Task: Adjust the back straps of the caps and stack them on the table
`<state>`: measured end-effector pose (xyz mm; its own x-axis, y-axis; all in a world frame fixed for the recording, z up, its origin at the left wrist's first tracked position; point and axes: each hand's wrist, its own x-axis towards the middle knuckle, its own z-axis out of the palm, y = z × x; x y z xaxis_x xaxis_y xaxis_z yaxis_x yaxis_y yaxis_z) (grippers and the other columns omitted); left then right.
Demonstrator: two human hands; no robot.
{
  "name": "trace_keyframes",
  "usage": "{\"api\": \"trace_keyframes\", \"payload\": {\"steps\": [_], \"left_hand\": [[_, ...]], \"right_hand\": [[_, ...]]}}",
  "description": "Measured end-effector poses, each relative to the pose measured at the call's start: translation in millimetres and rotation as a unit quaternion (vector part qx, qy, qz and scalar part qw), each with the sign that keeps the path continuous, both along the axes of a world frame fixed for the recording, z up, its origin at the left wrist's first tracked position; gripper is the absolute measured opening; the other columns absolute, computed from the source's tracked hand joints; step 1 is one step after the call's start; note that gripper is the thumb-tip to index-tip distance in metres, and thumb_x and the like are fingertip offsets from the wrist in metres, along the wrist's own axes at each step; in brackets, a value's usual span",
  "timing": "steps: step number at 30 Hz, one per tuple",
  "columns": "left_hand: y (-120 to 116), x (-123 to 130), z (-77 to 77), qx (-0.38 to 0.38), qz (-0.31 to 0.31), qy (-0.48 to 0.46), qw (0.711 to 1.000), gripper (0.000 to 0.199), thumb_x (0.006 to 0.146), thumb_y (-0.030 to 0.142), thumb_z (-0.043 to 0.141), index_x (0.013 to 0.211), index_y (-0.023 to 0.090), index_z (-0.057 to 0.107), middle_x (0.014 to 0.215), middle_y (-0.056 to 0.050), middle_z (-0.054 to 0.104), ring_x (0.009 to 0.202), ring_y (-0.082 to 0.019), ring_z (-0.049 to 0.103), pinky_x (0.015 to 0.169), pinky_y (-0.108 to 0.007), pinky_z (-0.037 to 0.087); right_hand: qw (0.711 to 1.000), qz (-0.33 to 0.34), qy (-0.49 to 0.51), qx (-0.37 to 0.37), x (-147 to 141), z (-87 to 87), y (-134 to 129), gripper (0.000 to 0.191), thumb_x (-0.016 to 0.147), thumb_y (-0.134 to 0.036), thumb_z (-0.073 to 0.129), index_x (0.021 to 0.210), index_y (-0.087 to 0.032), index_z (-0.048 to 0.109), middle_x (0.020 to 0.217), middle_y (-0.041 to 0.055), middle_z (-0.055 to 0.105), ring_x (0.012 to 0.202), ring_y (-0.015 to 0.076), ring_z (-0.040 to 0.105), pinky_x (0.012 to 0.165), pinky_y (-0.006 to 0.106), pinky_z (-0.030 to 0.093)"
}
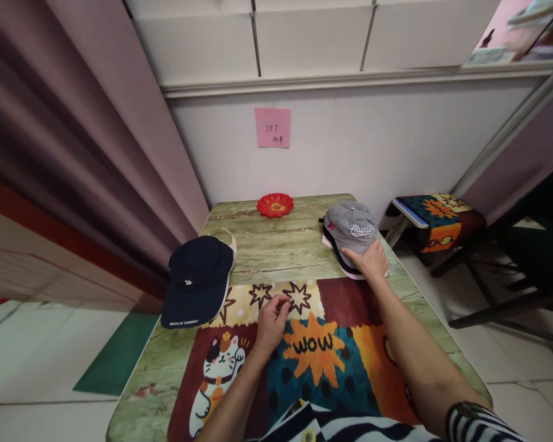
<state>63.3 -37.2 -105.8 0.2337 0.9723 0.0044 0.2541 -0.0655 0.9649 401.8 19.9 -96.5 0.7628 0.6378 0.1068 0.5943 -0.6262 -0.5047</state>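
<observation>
On the right side of the table, my right hand [372, 259] grips the brim of a grey baseball cap [350, 224] with white "Always" lettering. Beneath that cap, black and pale brims show, so it sits on a stack of caps. My left hand [271, 322] hovers over the patterned mat [322, 383] near the middle, fingers curled in and thumb close to them, with nothing visible in it. To its left lies a navy cap [200, 270] with small white lettering on its brim, and a beige edge and strap show behind it.
A red scalloped dish [275, 205] stands at the back of the wood-patterned table [249, 245]. On the white wall is a pink note [273, 127]. A purple curtain [133, 123] hangs at left. Right of the table are a small covered stand [437, 215] and dark chair legs [483, 316].
</observation>
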Motion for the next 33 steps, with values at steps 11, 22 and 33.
{"api": "trace_keyframes", "payload": {"steps": [11, 22, 33], "left_hand": [[0, 1, -1.8, 0.003, 0.000, -0.007, 1.000, 0.021, 0.088, 0.040, 0.062, 0.092, 0.021, 0.069, 0.080, -0.003, 0.070, 0.064, -0.017, 0.061, 0.063, -0.027, 0.049], [-2, -1, -8.7, 0.008, -0.012, -0.047, 0.999, 0.021, 0.085, 0.040, 0.064, 0.090, 0.021, 0.069, 0.072, -0.001, 0.066, 0.064, -0.016, 0.059, 0.065, -0.027, 0.048], [1, 1, -16.2, -0.002, -0.027, -0.097, 0.995, 0.023, 0.083, 0.040, 0.064, 0.090, 0.018, 0.068, 0.071, 0.000, 0.064, 0.061, -0.014, 0.057, 0.057, -0.024, 0.047]], "right_hand": [[0.999, 0.000, -0.043, -0.016, -3, -2.9, -3, 0.110, 0.069, -0.083, 0.064, 0.145, -0.009, 0.036, 0.142, 0.0289, 0.052, 0.134, 0.0405, 0.048, 0.108, 0.055, 0.037], [0.997, 0.011, 0.012, -0.073, 2, 8.4, 2, 0.117, 0.061, -0.079, 0.075, 0.145, -0.004, 0.041, 0.144, 0.0326, 0.049, 0.136, 0.0448, 0.046, 0.110, 0.059, 0.037], [1.000, -0.003, -0.007, 0.025, -3, 2.6, -6, 0.120, 0.062, -0.068, 0.082, 0.147, 0.004, 0.038, 0.147, 0.0414, 0.042, 0.139, 0.0481, 0.038, 0.113, 0.063, 0.027]]}}
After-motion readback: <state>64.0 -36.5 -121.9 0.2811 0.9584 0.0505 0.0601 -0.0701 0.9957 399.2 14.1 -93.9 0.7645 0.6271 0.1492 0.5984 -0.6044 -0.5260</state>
